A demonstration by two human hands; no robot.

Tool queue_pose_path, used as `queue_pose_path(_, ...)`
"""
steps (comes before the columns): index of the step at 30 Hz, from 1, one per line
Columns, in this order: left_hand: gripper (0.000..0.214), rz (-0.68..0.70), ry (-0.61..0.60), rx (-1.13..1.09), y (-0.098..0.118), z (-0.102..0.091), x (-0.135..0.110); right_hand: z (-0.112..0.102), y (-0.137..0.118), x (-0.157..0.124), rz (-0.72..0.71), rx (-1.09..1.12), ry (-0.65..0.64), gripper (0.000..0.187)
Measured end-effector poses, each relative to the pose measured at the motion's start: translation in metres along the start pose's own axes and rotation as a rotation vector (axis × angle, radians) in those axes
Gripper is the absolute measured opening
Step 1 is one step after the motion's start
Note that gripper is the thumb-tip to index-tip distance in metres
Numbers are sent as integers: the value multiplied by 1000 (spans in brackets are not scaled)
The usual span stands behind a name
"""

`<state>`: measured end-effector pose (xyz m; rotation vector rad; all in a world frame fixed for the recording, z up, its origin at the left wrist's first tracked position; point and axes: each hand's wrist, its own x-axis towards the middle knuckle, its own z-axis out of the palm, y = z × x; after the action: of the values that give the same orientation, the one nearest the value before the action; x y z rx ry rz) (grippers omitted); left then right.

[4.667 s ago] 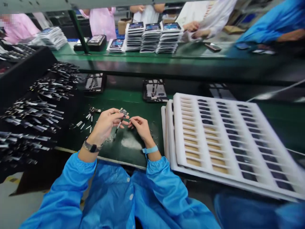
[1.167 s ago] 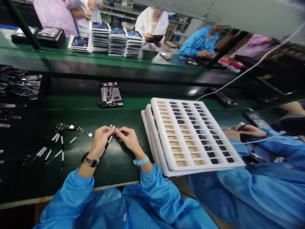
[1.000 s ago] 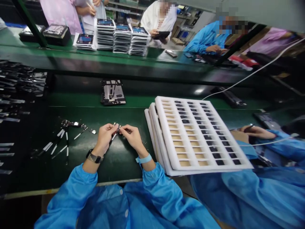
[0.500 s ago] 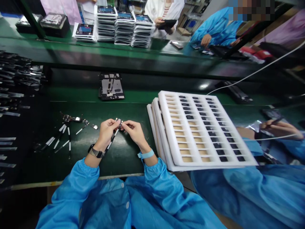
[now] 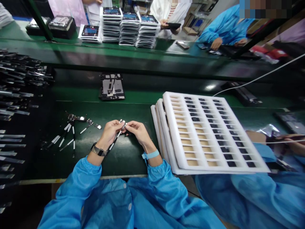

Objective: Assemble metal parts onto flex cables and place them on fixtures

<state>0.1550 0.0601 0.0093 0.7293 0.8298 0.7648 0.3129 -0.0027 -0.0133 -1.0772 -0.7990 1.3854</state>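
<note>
**Green workbench** (image 5: 128,109): runs across the view, with a second **far bench** (image 5: 71,52) beyond it.

**White foam trays** (image 5: 172,133): a stack of at least three, right of the hands, with rows of tan slots and dark small parts.

**Three stacks of black-framed display panels** (image 5: 130,28): on the far bench, with a **co-worker in a blue smock** (image 5: 226,27) to their right.

**Rows of dark strip parts** (image 5: 14,105): laid out along the left side, well apart from the hands.

**Black fixture frame** (image 5: 111,87): lies flat on the bench, straight ahead of the hands.

**Left hand** (image 5: 108,133) and **right hand** (image 5: 140,132): both in narrow pinches, fingertips meeting on one piece, in blue sleeves, held just above the bench.

**Small flex-cable part** (image 5: 122,126): held between both hands, its pale-tabbed strip hanging down past the left hand.

**Loose cluster of similar parts** (image 5: 71,133): just left of the left hand, lying on the mat.

**Wristwear**: a **watch** (image 5: 98,151) on the left wrist and a **teal wristband** (image 5: 150,155) on the right.
</note>
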Motion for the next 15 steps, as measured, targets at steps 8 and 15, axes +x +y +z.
queue_pose_path(8,50,14,0,25,-2,-4,2,-1,2,1,10,14,-21,39)
queue_pose_path(15,47,30,11,49,-7,-5,3,0,5,2,3,-11,-23,40)
